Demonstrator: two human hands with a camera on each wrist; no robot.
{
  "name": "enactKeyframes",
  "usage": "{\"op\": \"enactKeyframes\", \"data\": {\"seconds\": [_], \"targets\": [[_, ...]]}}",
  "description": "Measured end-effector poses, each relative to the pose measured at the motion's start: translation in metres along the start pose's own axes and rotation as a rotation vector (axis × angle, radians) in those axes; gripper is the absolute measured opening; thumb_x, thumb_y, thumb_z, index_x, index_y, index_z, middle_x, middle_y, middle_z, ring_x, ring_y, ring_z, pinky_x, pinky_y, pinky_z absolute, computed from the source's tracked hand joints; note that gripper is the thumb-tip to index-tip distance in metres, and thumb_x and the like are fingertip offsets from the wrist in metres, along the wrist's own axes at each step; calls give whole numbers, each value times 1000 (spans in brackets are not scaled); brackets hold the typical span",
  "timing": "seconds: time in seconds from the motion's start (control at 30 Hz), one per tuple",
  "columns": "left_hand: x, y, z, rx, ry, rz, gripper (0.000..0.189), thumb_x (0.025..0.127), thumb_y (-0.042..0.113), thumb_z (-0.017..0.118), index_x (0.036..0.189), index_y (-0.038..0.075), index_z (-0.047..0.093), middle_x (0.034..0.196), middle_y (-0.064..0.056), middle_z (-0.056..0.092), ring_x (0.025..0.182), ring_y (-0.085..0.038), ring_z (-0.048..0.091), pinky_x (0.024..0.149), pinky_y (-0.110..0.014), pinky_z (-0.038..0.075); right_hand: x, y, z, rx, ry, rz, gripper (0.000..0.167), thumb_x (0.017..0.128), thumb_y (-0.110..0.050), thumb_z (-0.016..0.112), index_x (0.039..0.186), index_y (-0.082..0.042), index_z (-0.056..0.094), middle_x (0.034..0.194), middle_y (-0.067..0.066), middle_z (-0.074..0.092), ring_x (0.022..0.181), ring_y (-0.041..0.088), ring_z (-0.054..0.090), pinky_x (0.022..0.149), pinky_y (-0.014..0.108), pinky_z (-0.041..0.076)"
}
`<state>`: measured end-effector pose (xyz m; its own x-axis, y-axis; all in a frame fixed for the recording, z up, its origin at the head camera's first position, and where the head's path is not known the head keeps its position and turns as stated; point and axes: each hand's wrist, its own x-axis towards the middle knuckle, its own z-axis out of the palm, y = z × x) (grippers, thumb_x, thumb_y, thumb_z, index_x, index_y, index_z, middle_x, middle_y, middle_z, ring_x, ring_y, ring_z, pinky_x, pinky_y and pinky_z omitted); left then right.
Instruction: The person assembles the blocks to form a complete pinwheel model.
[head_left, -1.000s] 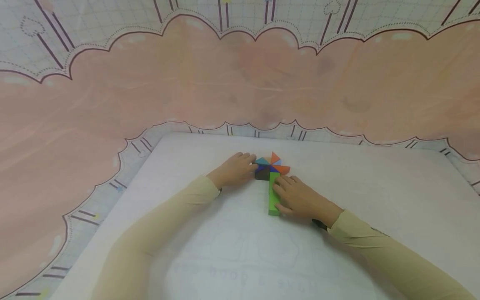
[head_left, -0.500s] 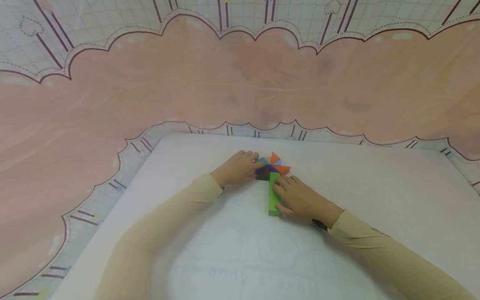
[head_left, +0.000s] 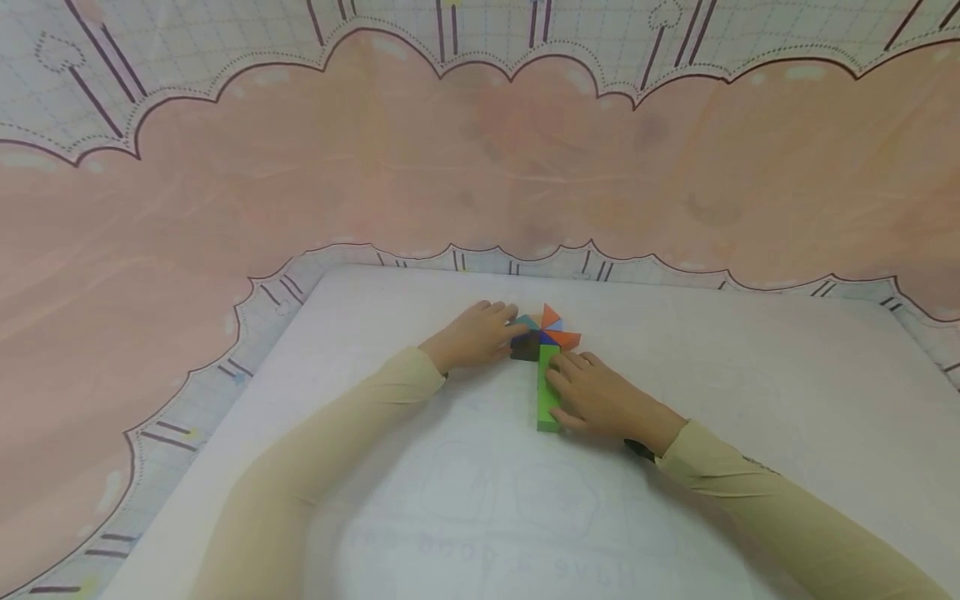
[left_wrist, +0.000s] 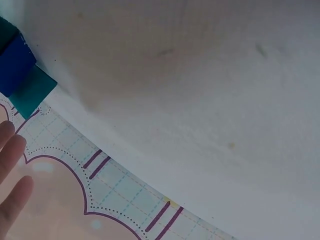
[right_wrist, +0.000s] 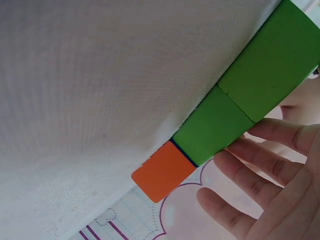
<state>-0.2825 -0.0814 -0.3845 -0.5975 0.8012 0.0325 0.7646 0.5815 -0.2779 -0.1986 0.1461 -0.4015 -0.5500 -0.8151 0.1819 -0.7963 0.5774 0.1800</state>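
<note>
Small wedge-shaped blocks sit in a pinwheel: an orange wedge (head_left: 551,317) at the top, another orange block (head_left: 567,340) at the right, a teal wedge (head_left: 526,322) at the left. Below them a green bar (head_left: 548,421) points toward the person. A seam in the right wrist view shows it as two green blocks (right_wrist: 270,60) end to end. My right hand (head_left: 595,392) rests extended fingers along its right side and top. At the pinwheel's left, my left hand (head_left: 480,335) reaches a finger onto the teal and blue blocks (left_wrist: 17,65).
The white board or tabletop (head_left: 405,300) carries faint printed lettering near the person. Behind and left of its edge lies a patterned pink cloth (head_left: 450,167) with scalloped outlines. Both sleeved forearms cross the near part of the surface.
My left hand has shifted slightly right, its finger now reaching over the teal and blue blocks. The right hand and the green bar stay in place.
</note>
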Motion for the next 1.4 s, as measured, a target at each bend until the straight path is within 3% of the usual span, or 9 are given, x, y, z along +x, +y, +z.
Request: {"op": "enactKeyframes", "data": {"seconds": [0.33, 0.6, 0.73, 1.0, 1.2, 1.4], "targets": [[0, -3, 2, -18, -19, 10, 45, 90, 26, 61, 133, 25, 51, 126, -8, 55, 112, -23, 56, 96, -37, 45, 0, -1, 0, 6, -23, 10, 45, 91, -42, 51, 113, -2, 53, 117, 15, 54, 112, 31, 53, 94, 44, 45], [-11, -9, -8, -16, -77, -5, 44, 92, 19, 57, 134, 27, 50, 131, -11, 53, 118, -27, 54, 103, -40, 42, 1, -1, -1, 20, -53, 18, 46, 91, -42, 50, 114, -2, 52, 119, 15, 54, 113, 31, 52, 95, 45, 44], [-14, -12, -7, -5, -59, -12, 42, 92, 17, 58, 132, 27, 52, 130, -12, 55, 117, -28, 55, 101, -41, 43, 1, 0, -1, 21, -55, 18, 46, 91, -42, 50, 114, -2, 52, 119, 15, 53, 113, 31, 52, 95, 45, 44], [2, -3, 0, 4, 30, 30, 36, 89, 35, 62, 120, 18, 58, 124, -8, 57, 110, -22, 56, 97, -37, 45, 1, 1, -1, -1, -29, 11, 46, 91, -42, 51, 113, -3, 52, 118, 14, 54, 111, 30, 54, 93, 44, 45], [12, 7, -3, 65, -34, 41, 38, 89, 36, 62, 119, 12, 59, 130, -6, 54, 115, -20, 54, 100, -35, 44, 1, 0, 0, -1, -18, 6, 45, 90, -42, 51, 113, -3, 53, 116, 13, 54, 110, 30, 54, 93, 43, 45], [11, 9, -4, 89, -58, 42, 37, 91, 33, 60, 120, 10, 59, 128, -5, 55, 113, -18, 55, 99, -32, 45, 1, 0, -1, 6, -43, 15, 47, 91, -42, 51, 115, -3, 53, 118, 14, 54, 112, 31, 53, 94, 44, 44]]}}
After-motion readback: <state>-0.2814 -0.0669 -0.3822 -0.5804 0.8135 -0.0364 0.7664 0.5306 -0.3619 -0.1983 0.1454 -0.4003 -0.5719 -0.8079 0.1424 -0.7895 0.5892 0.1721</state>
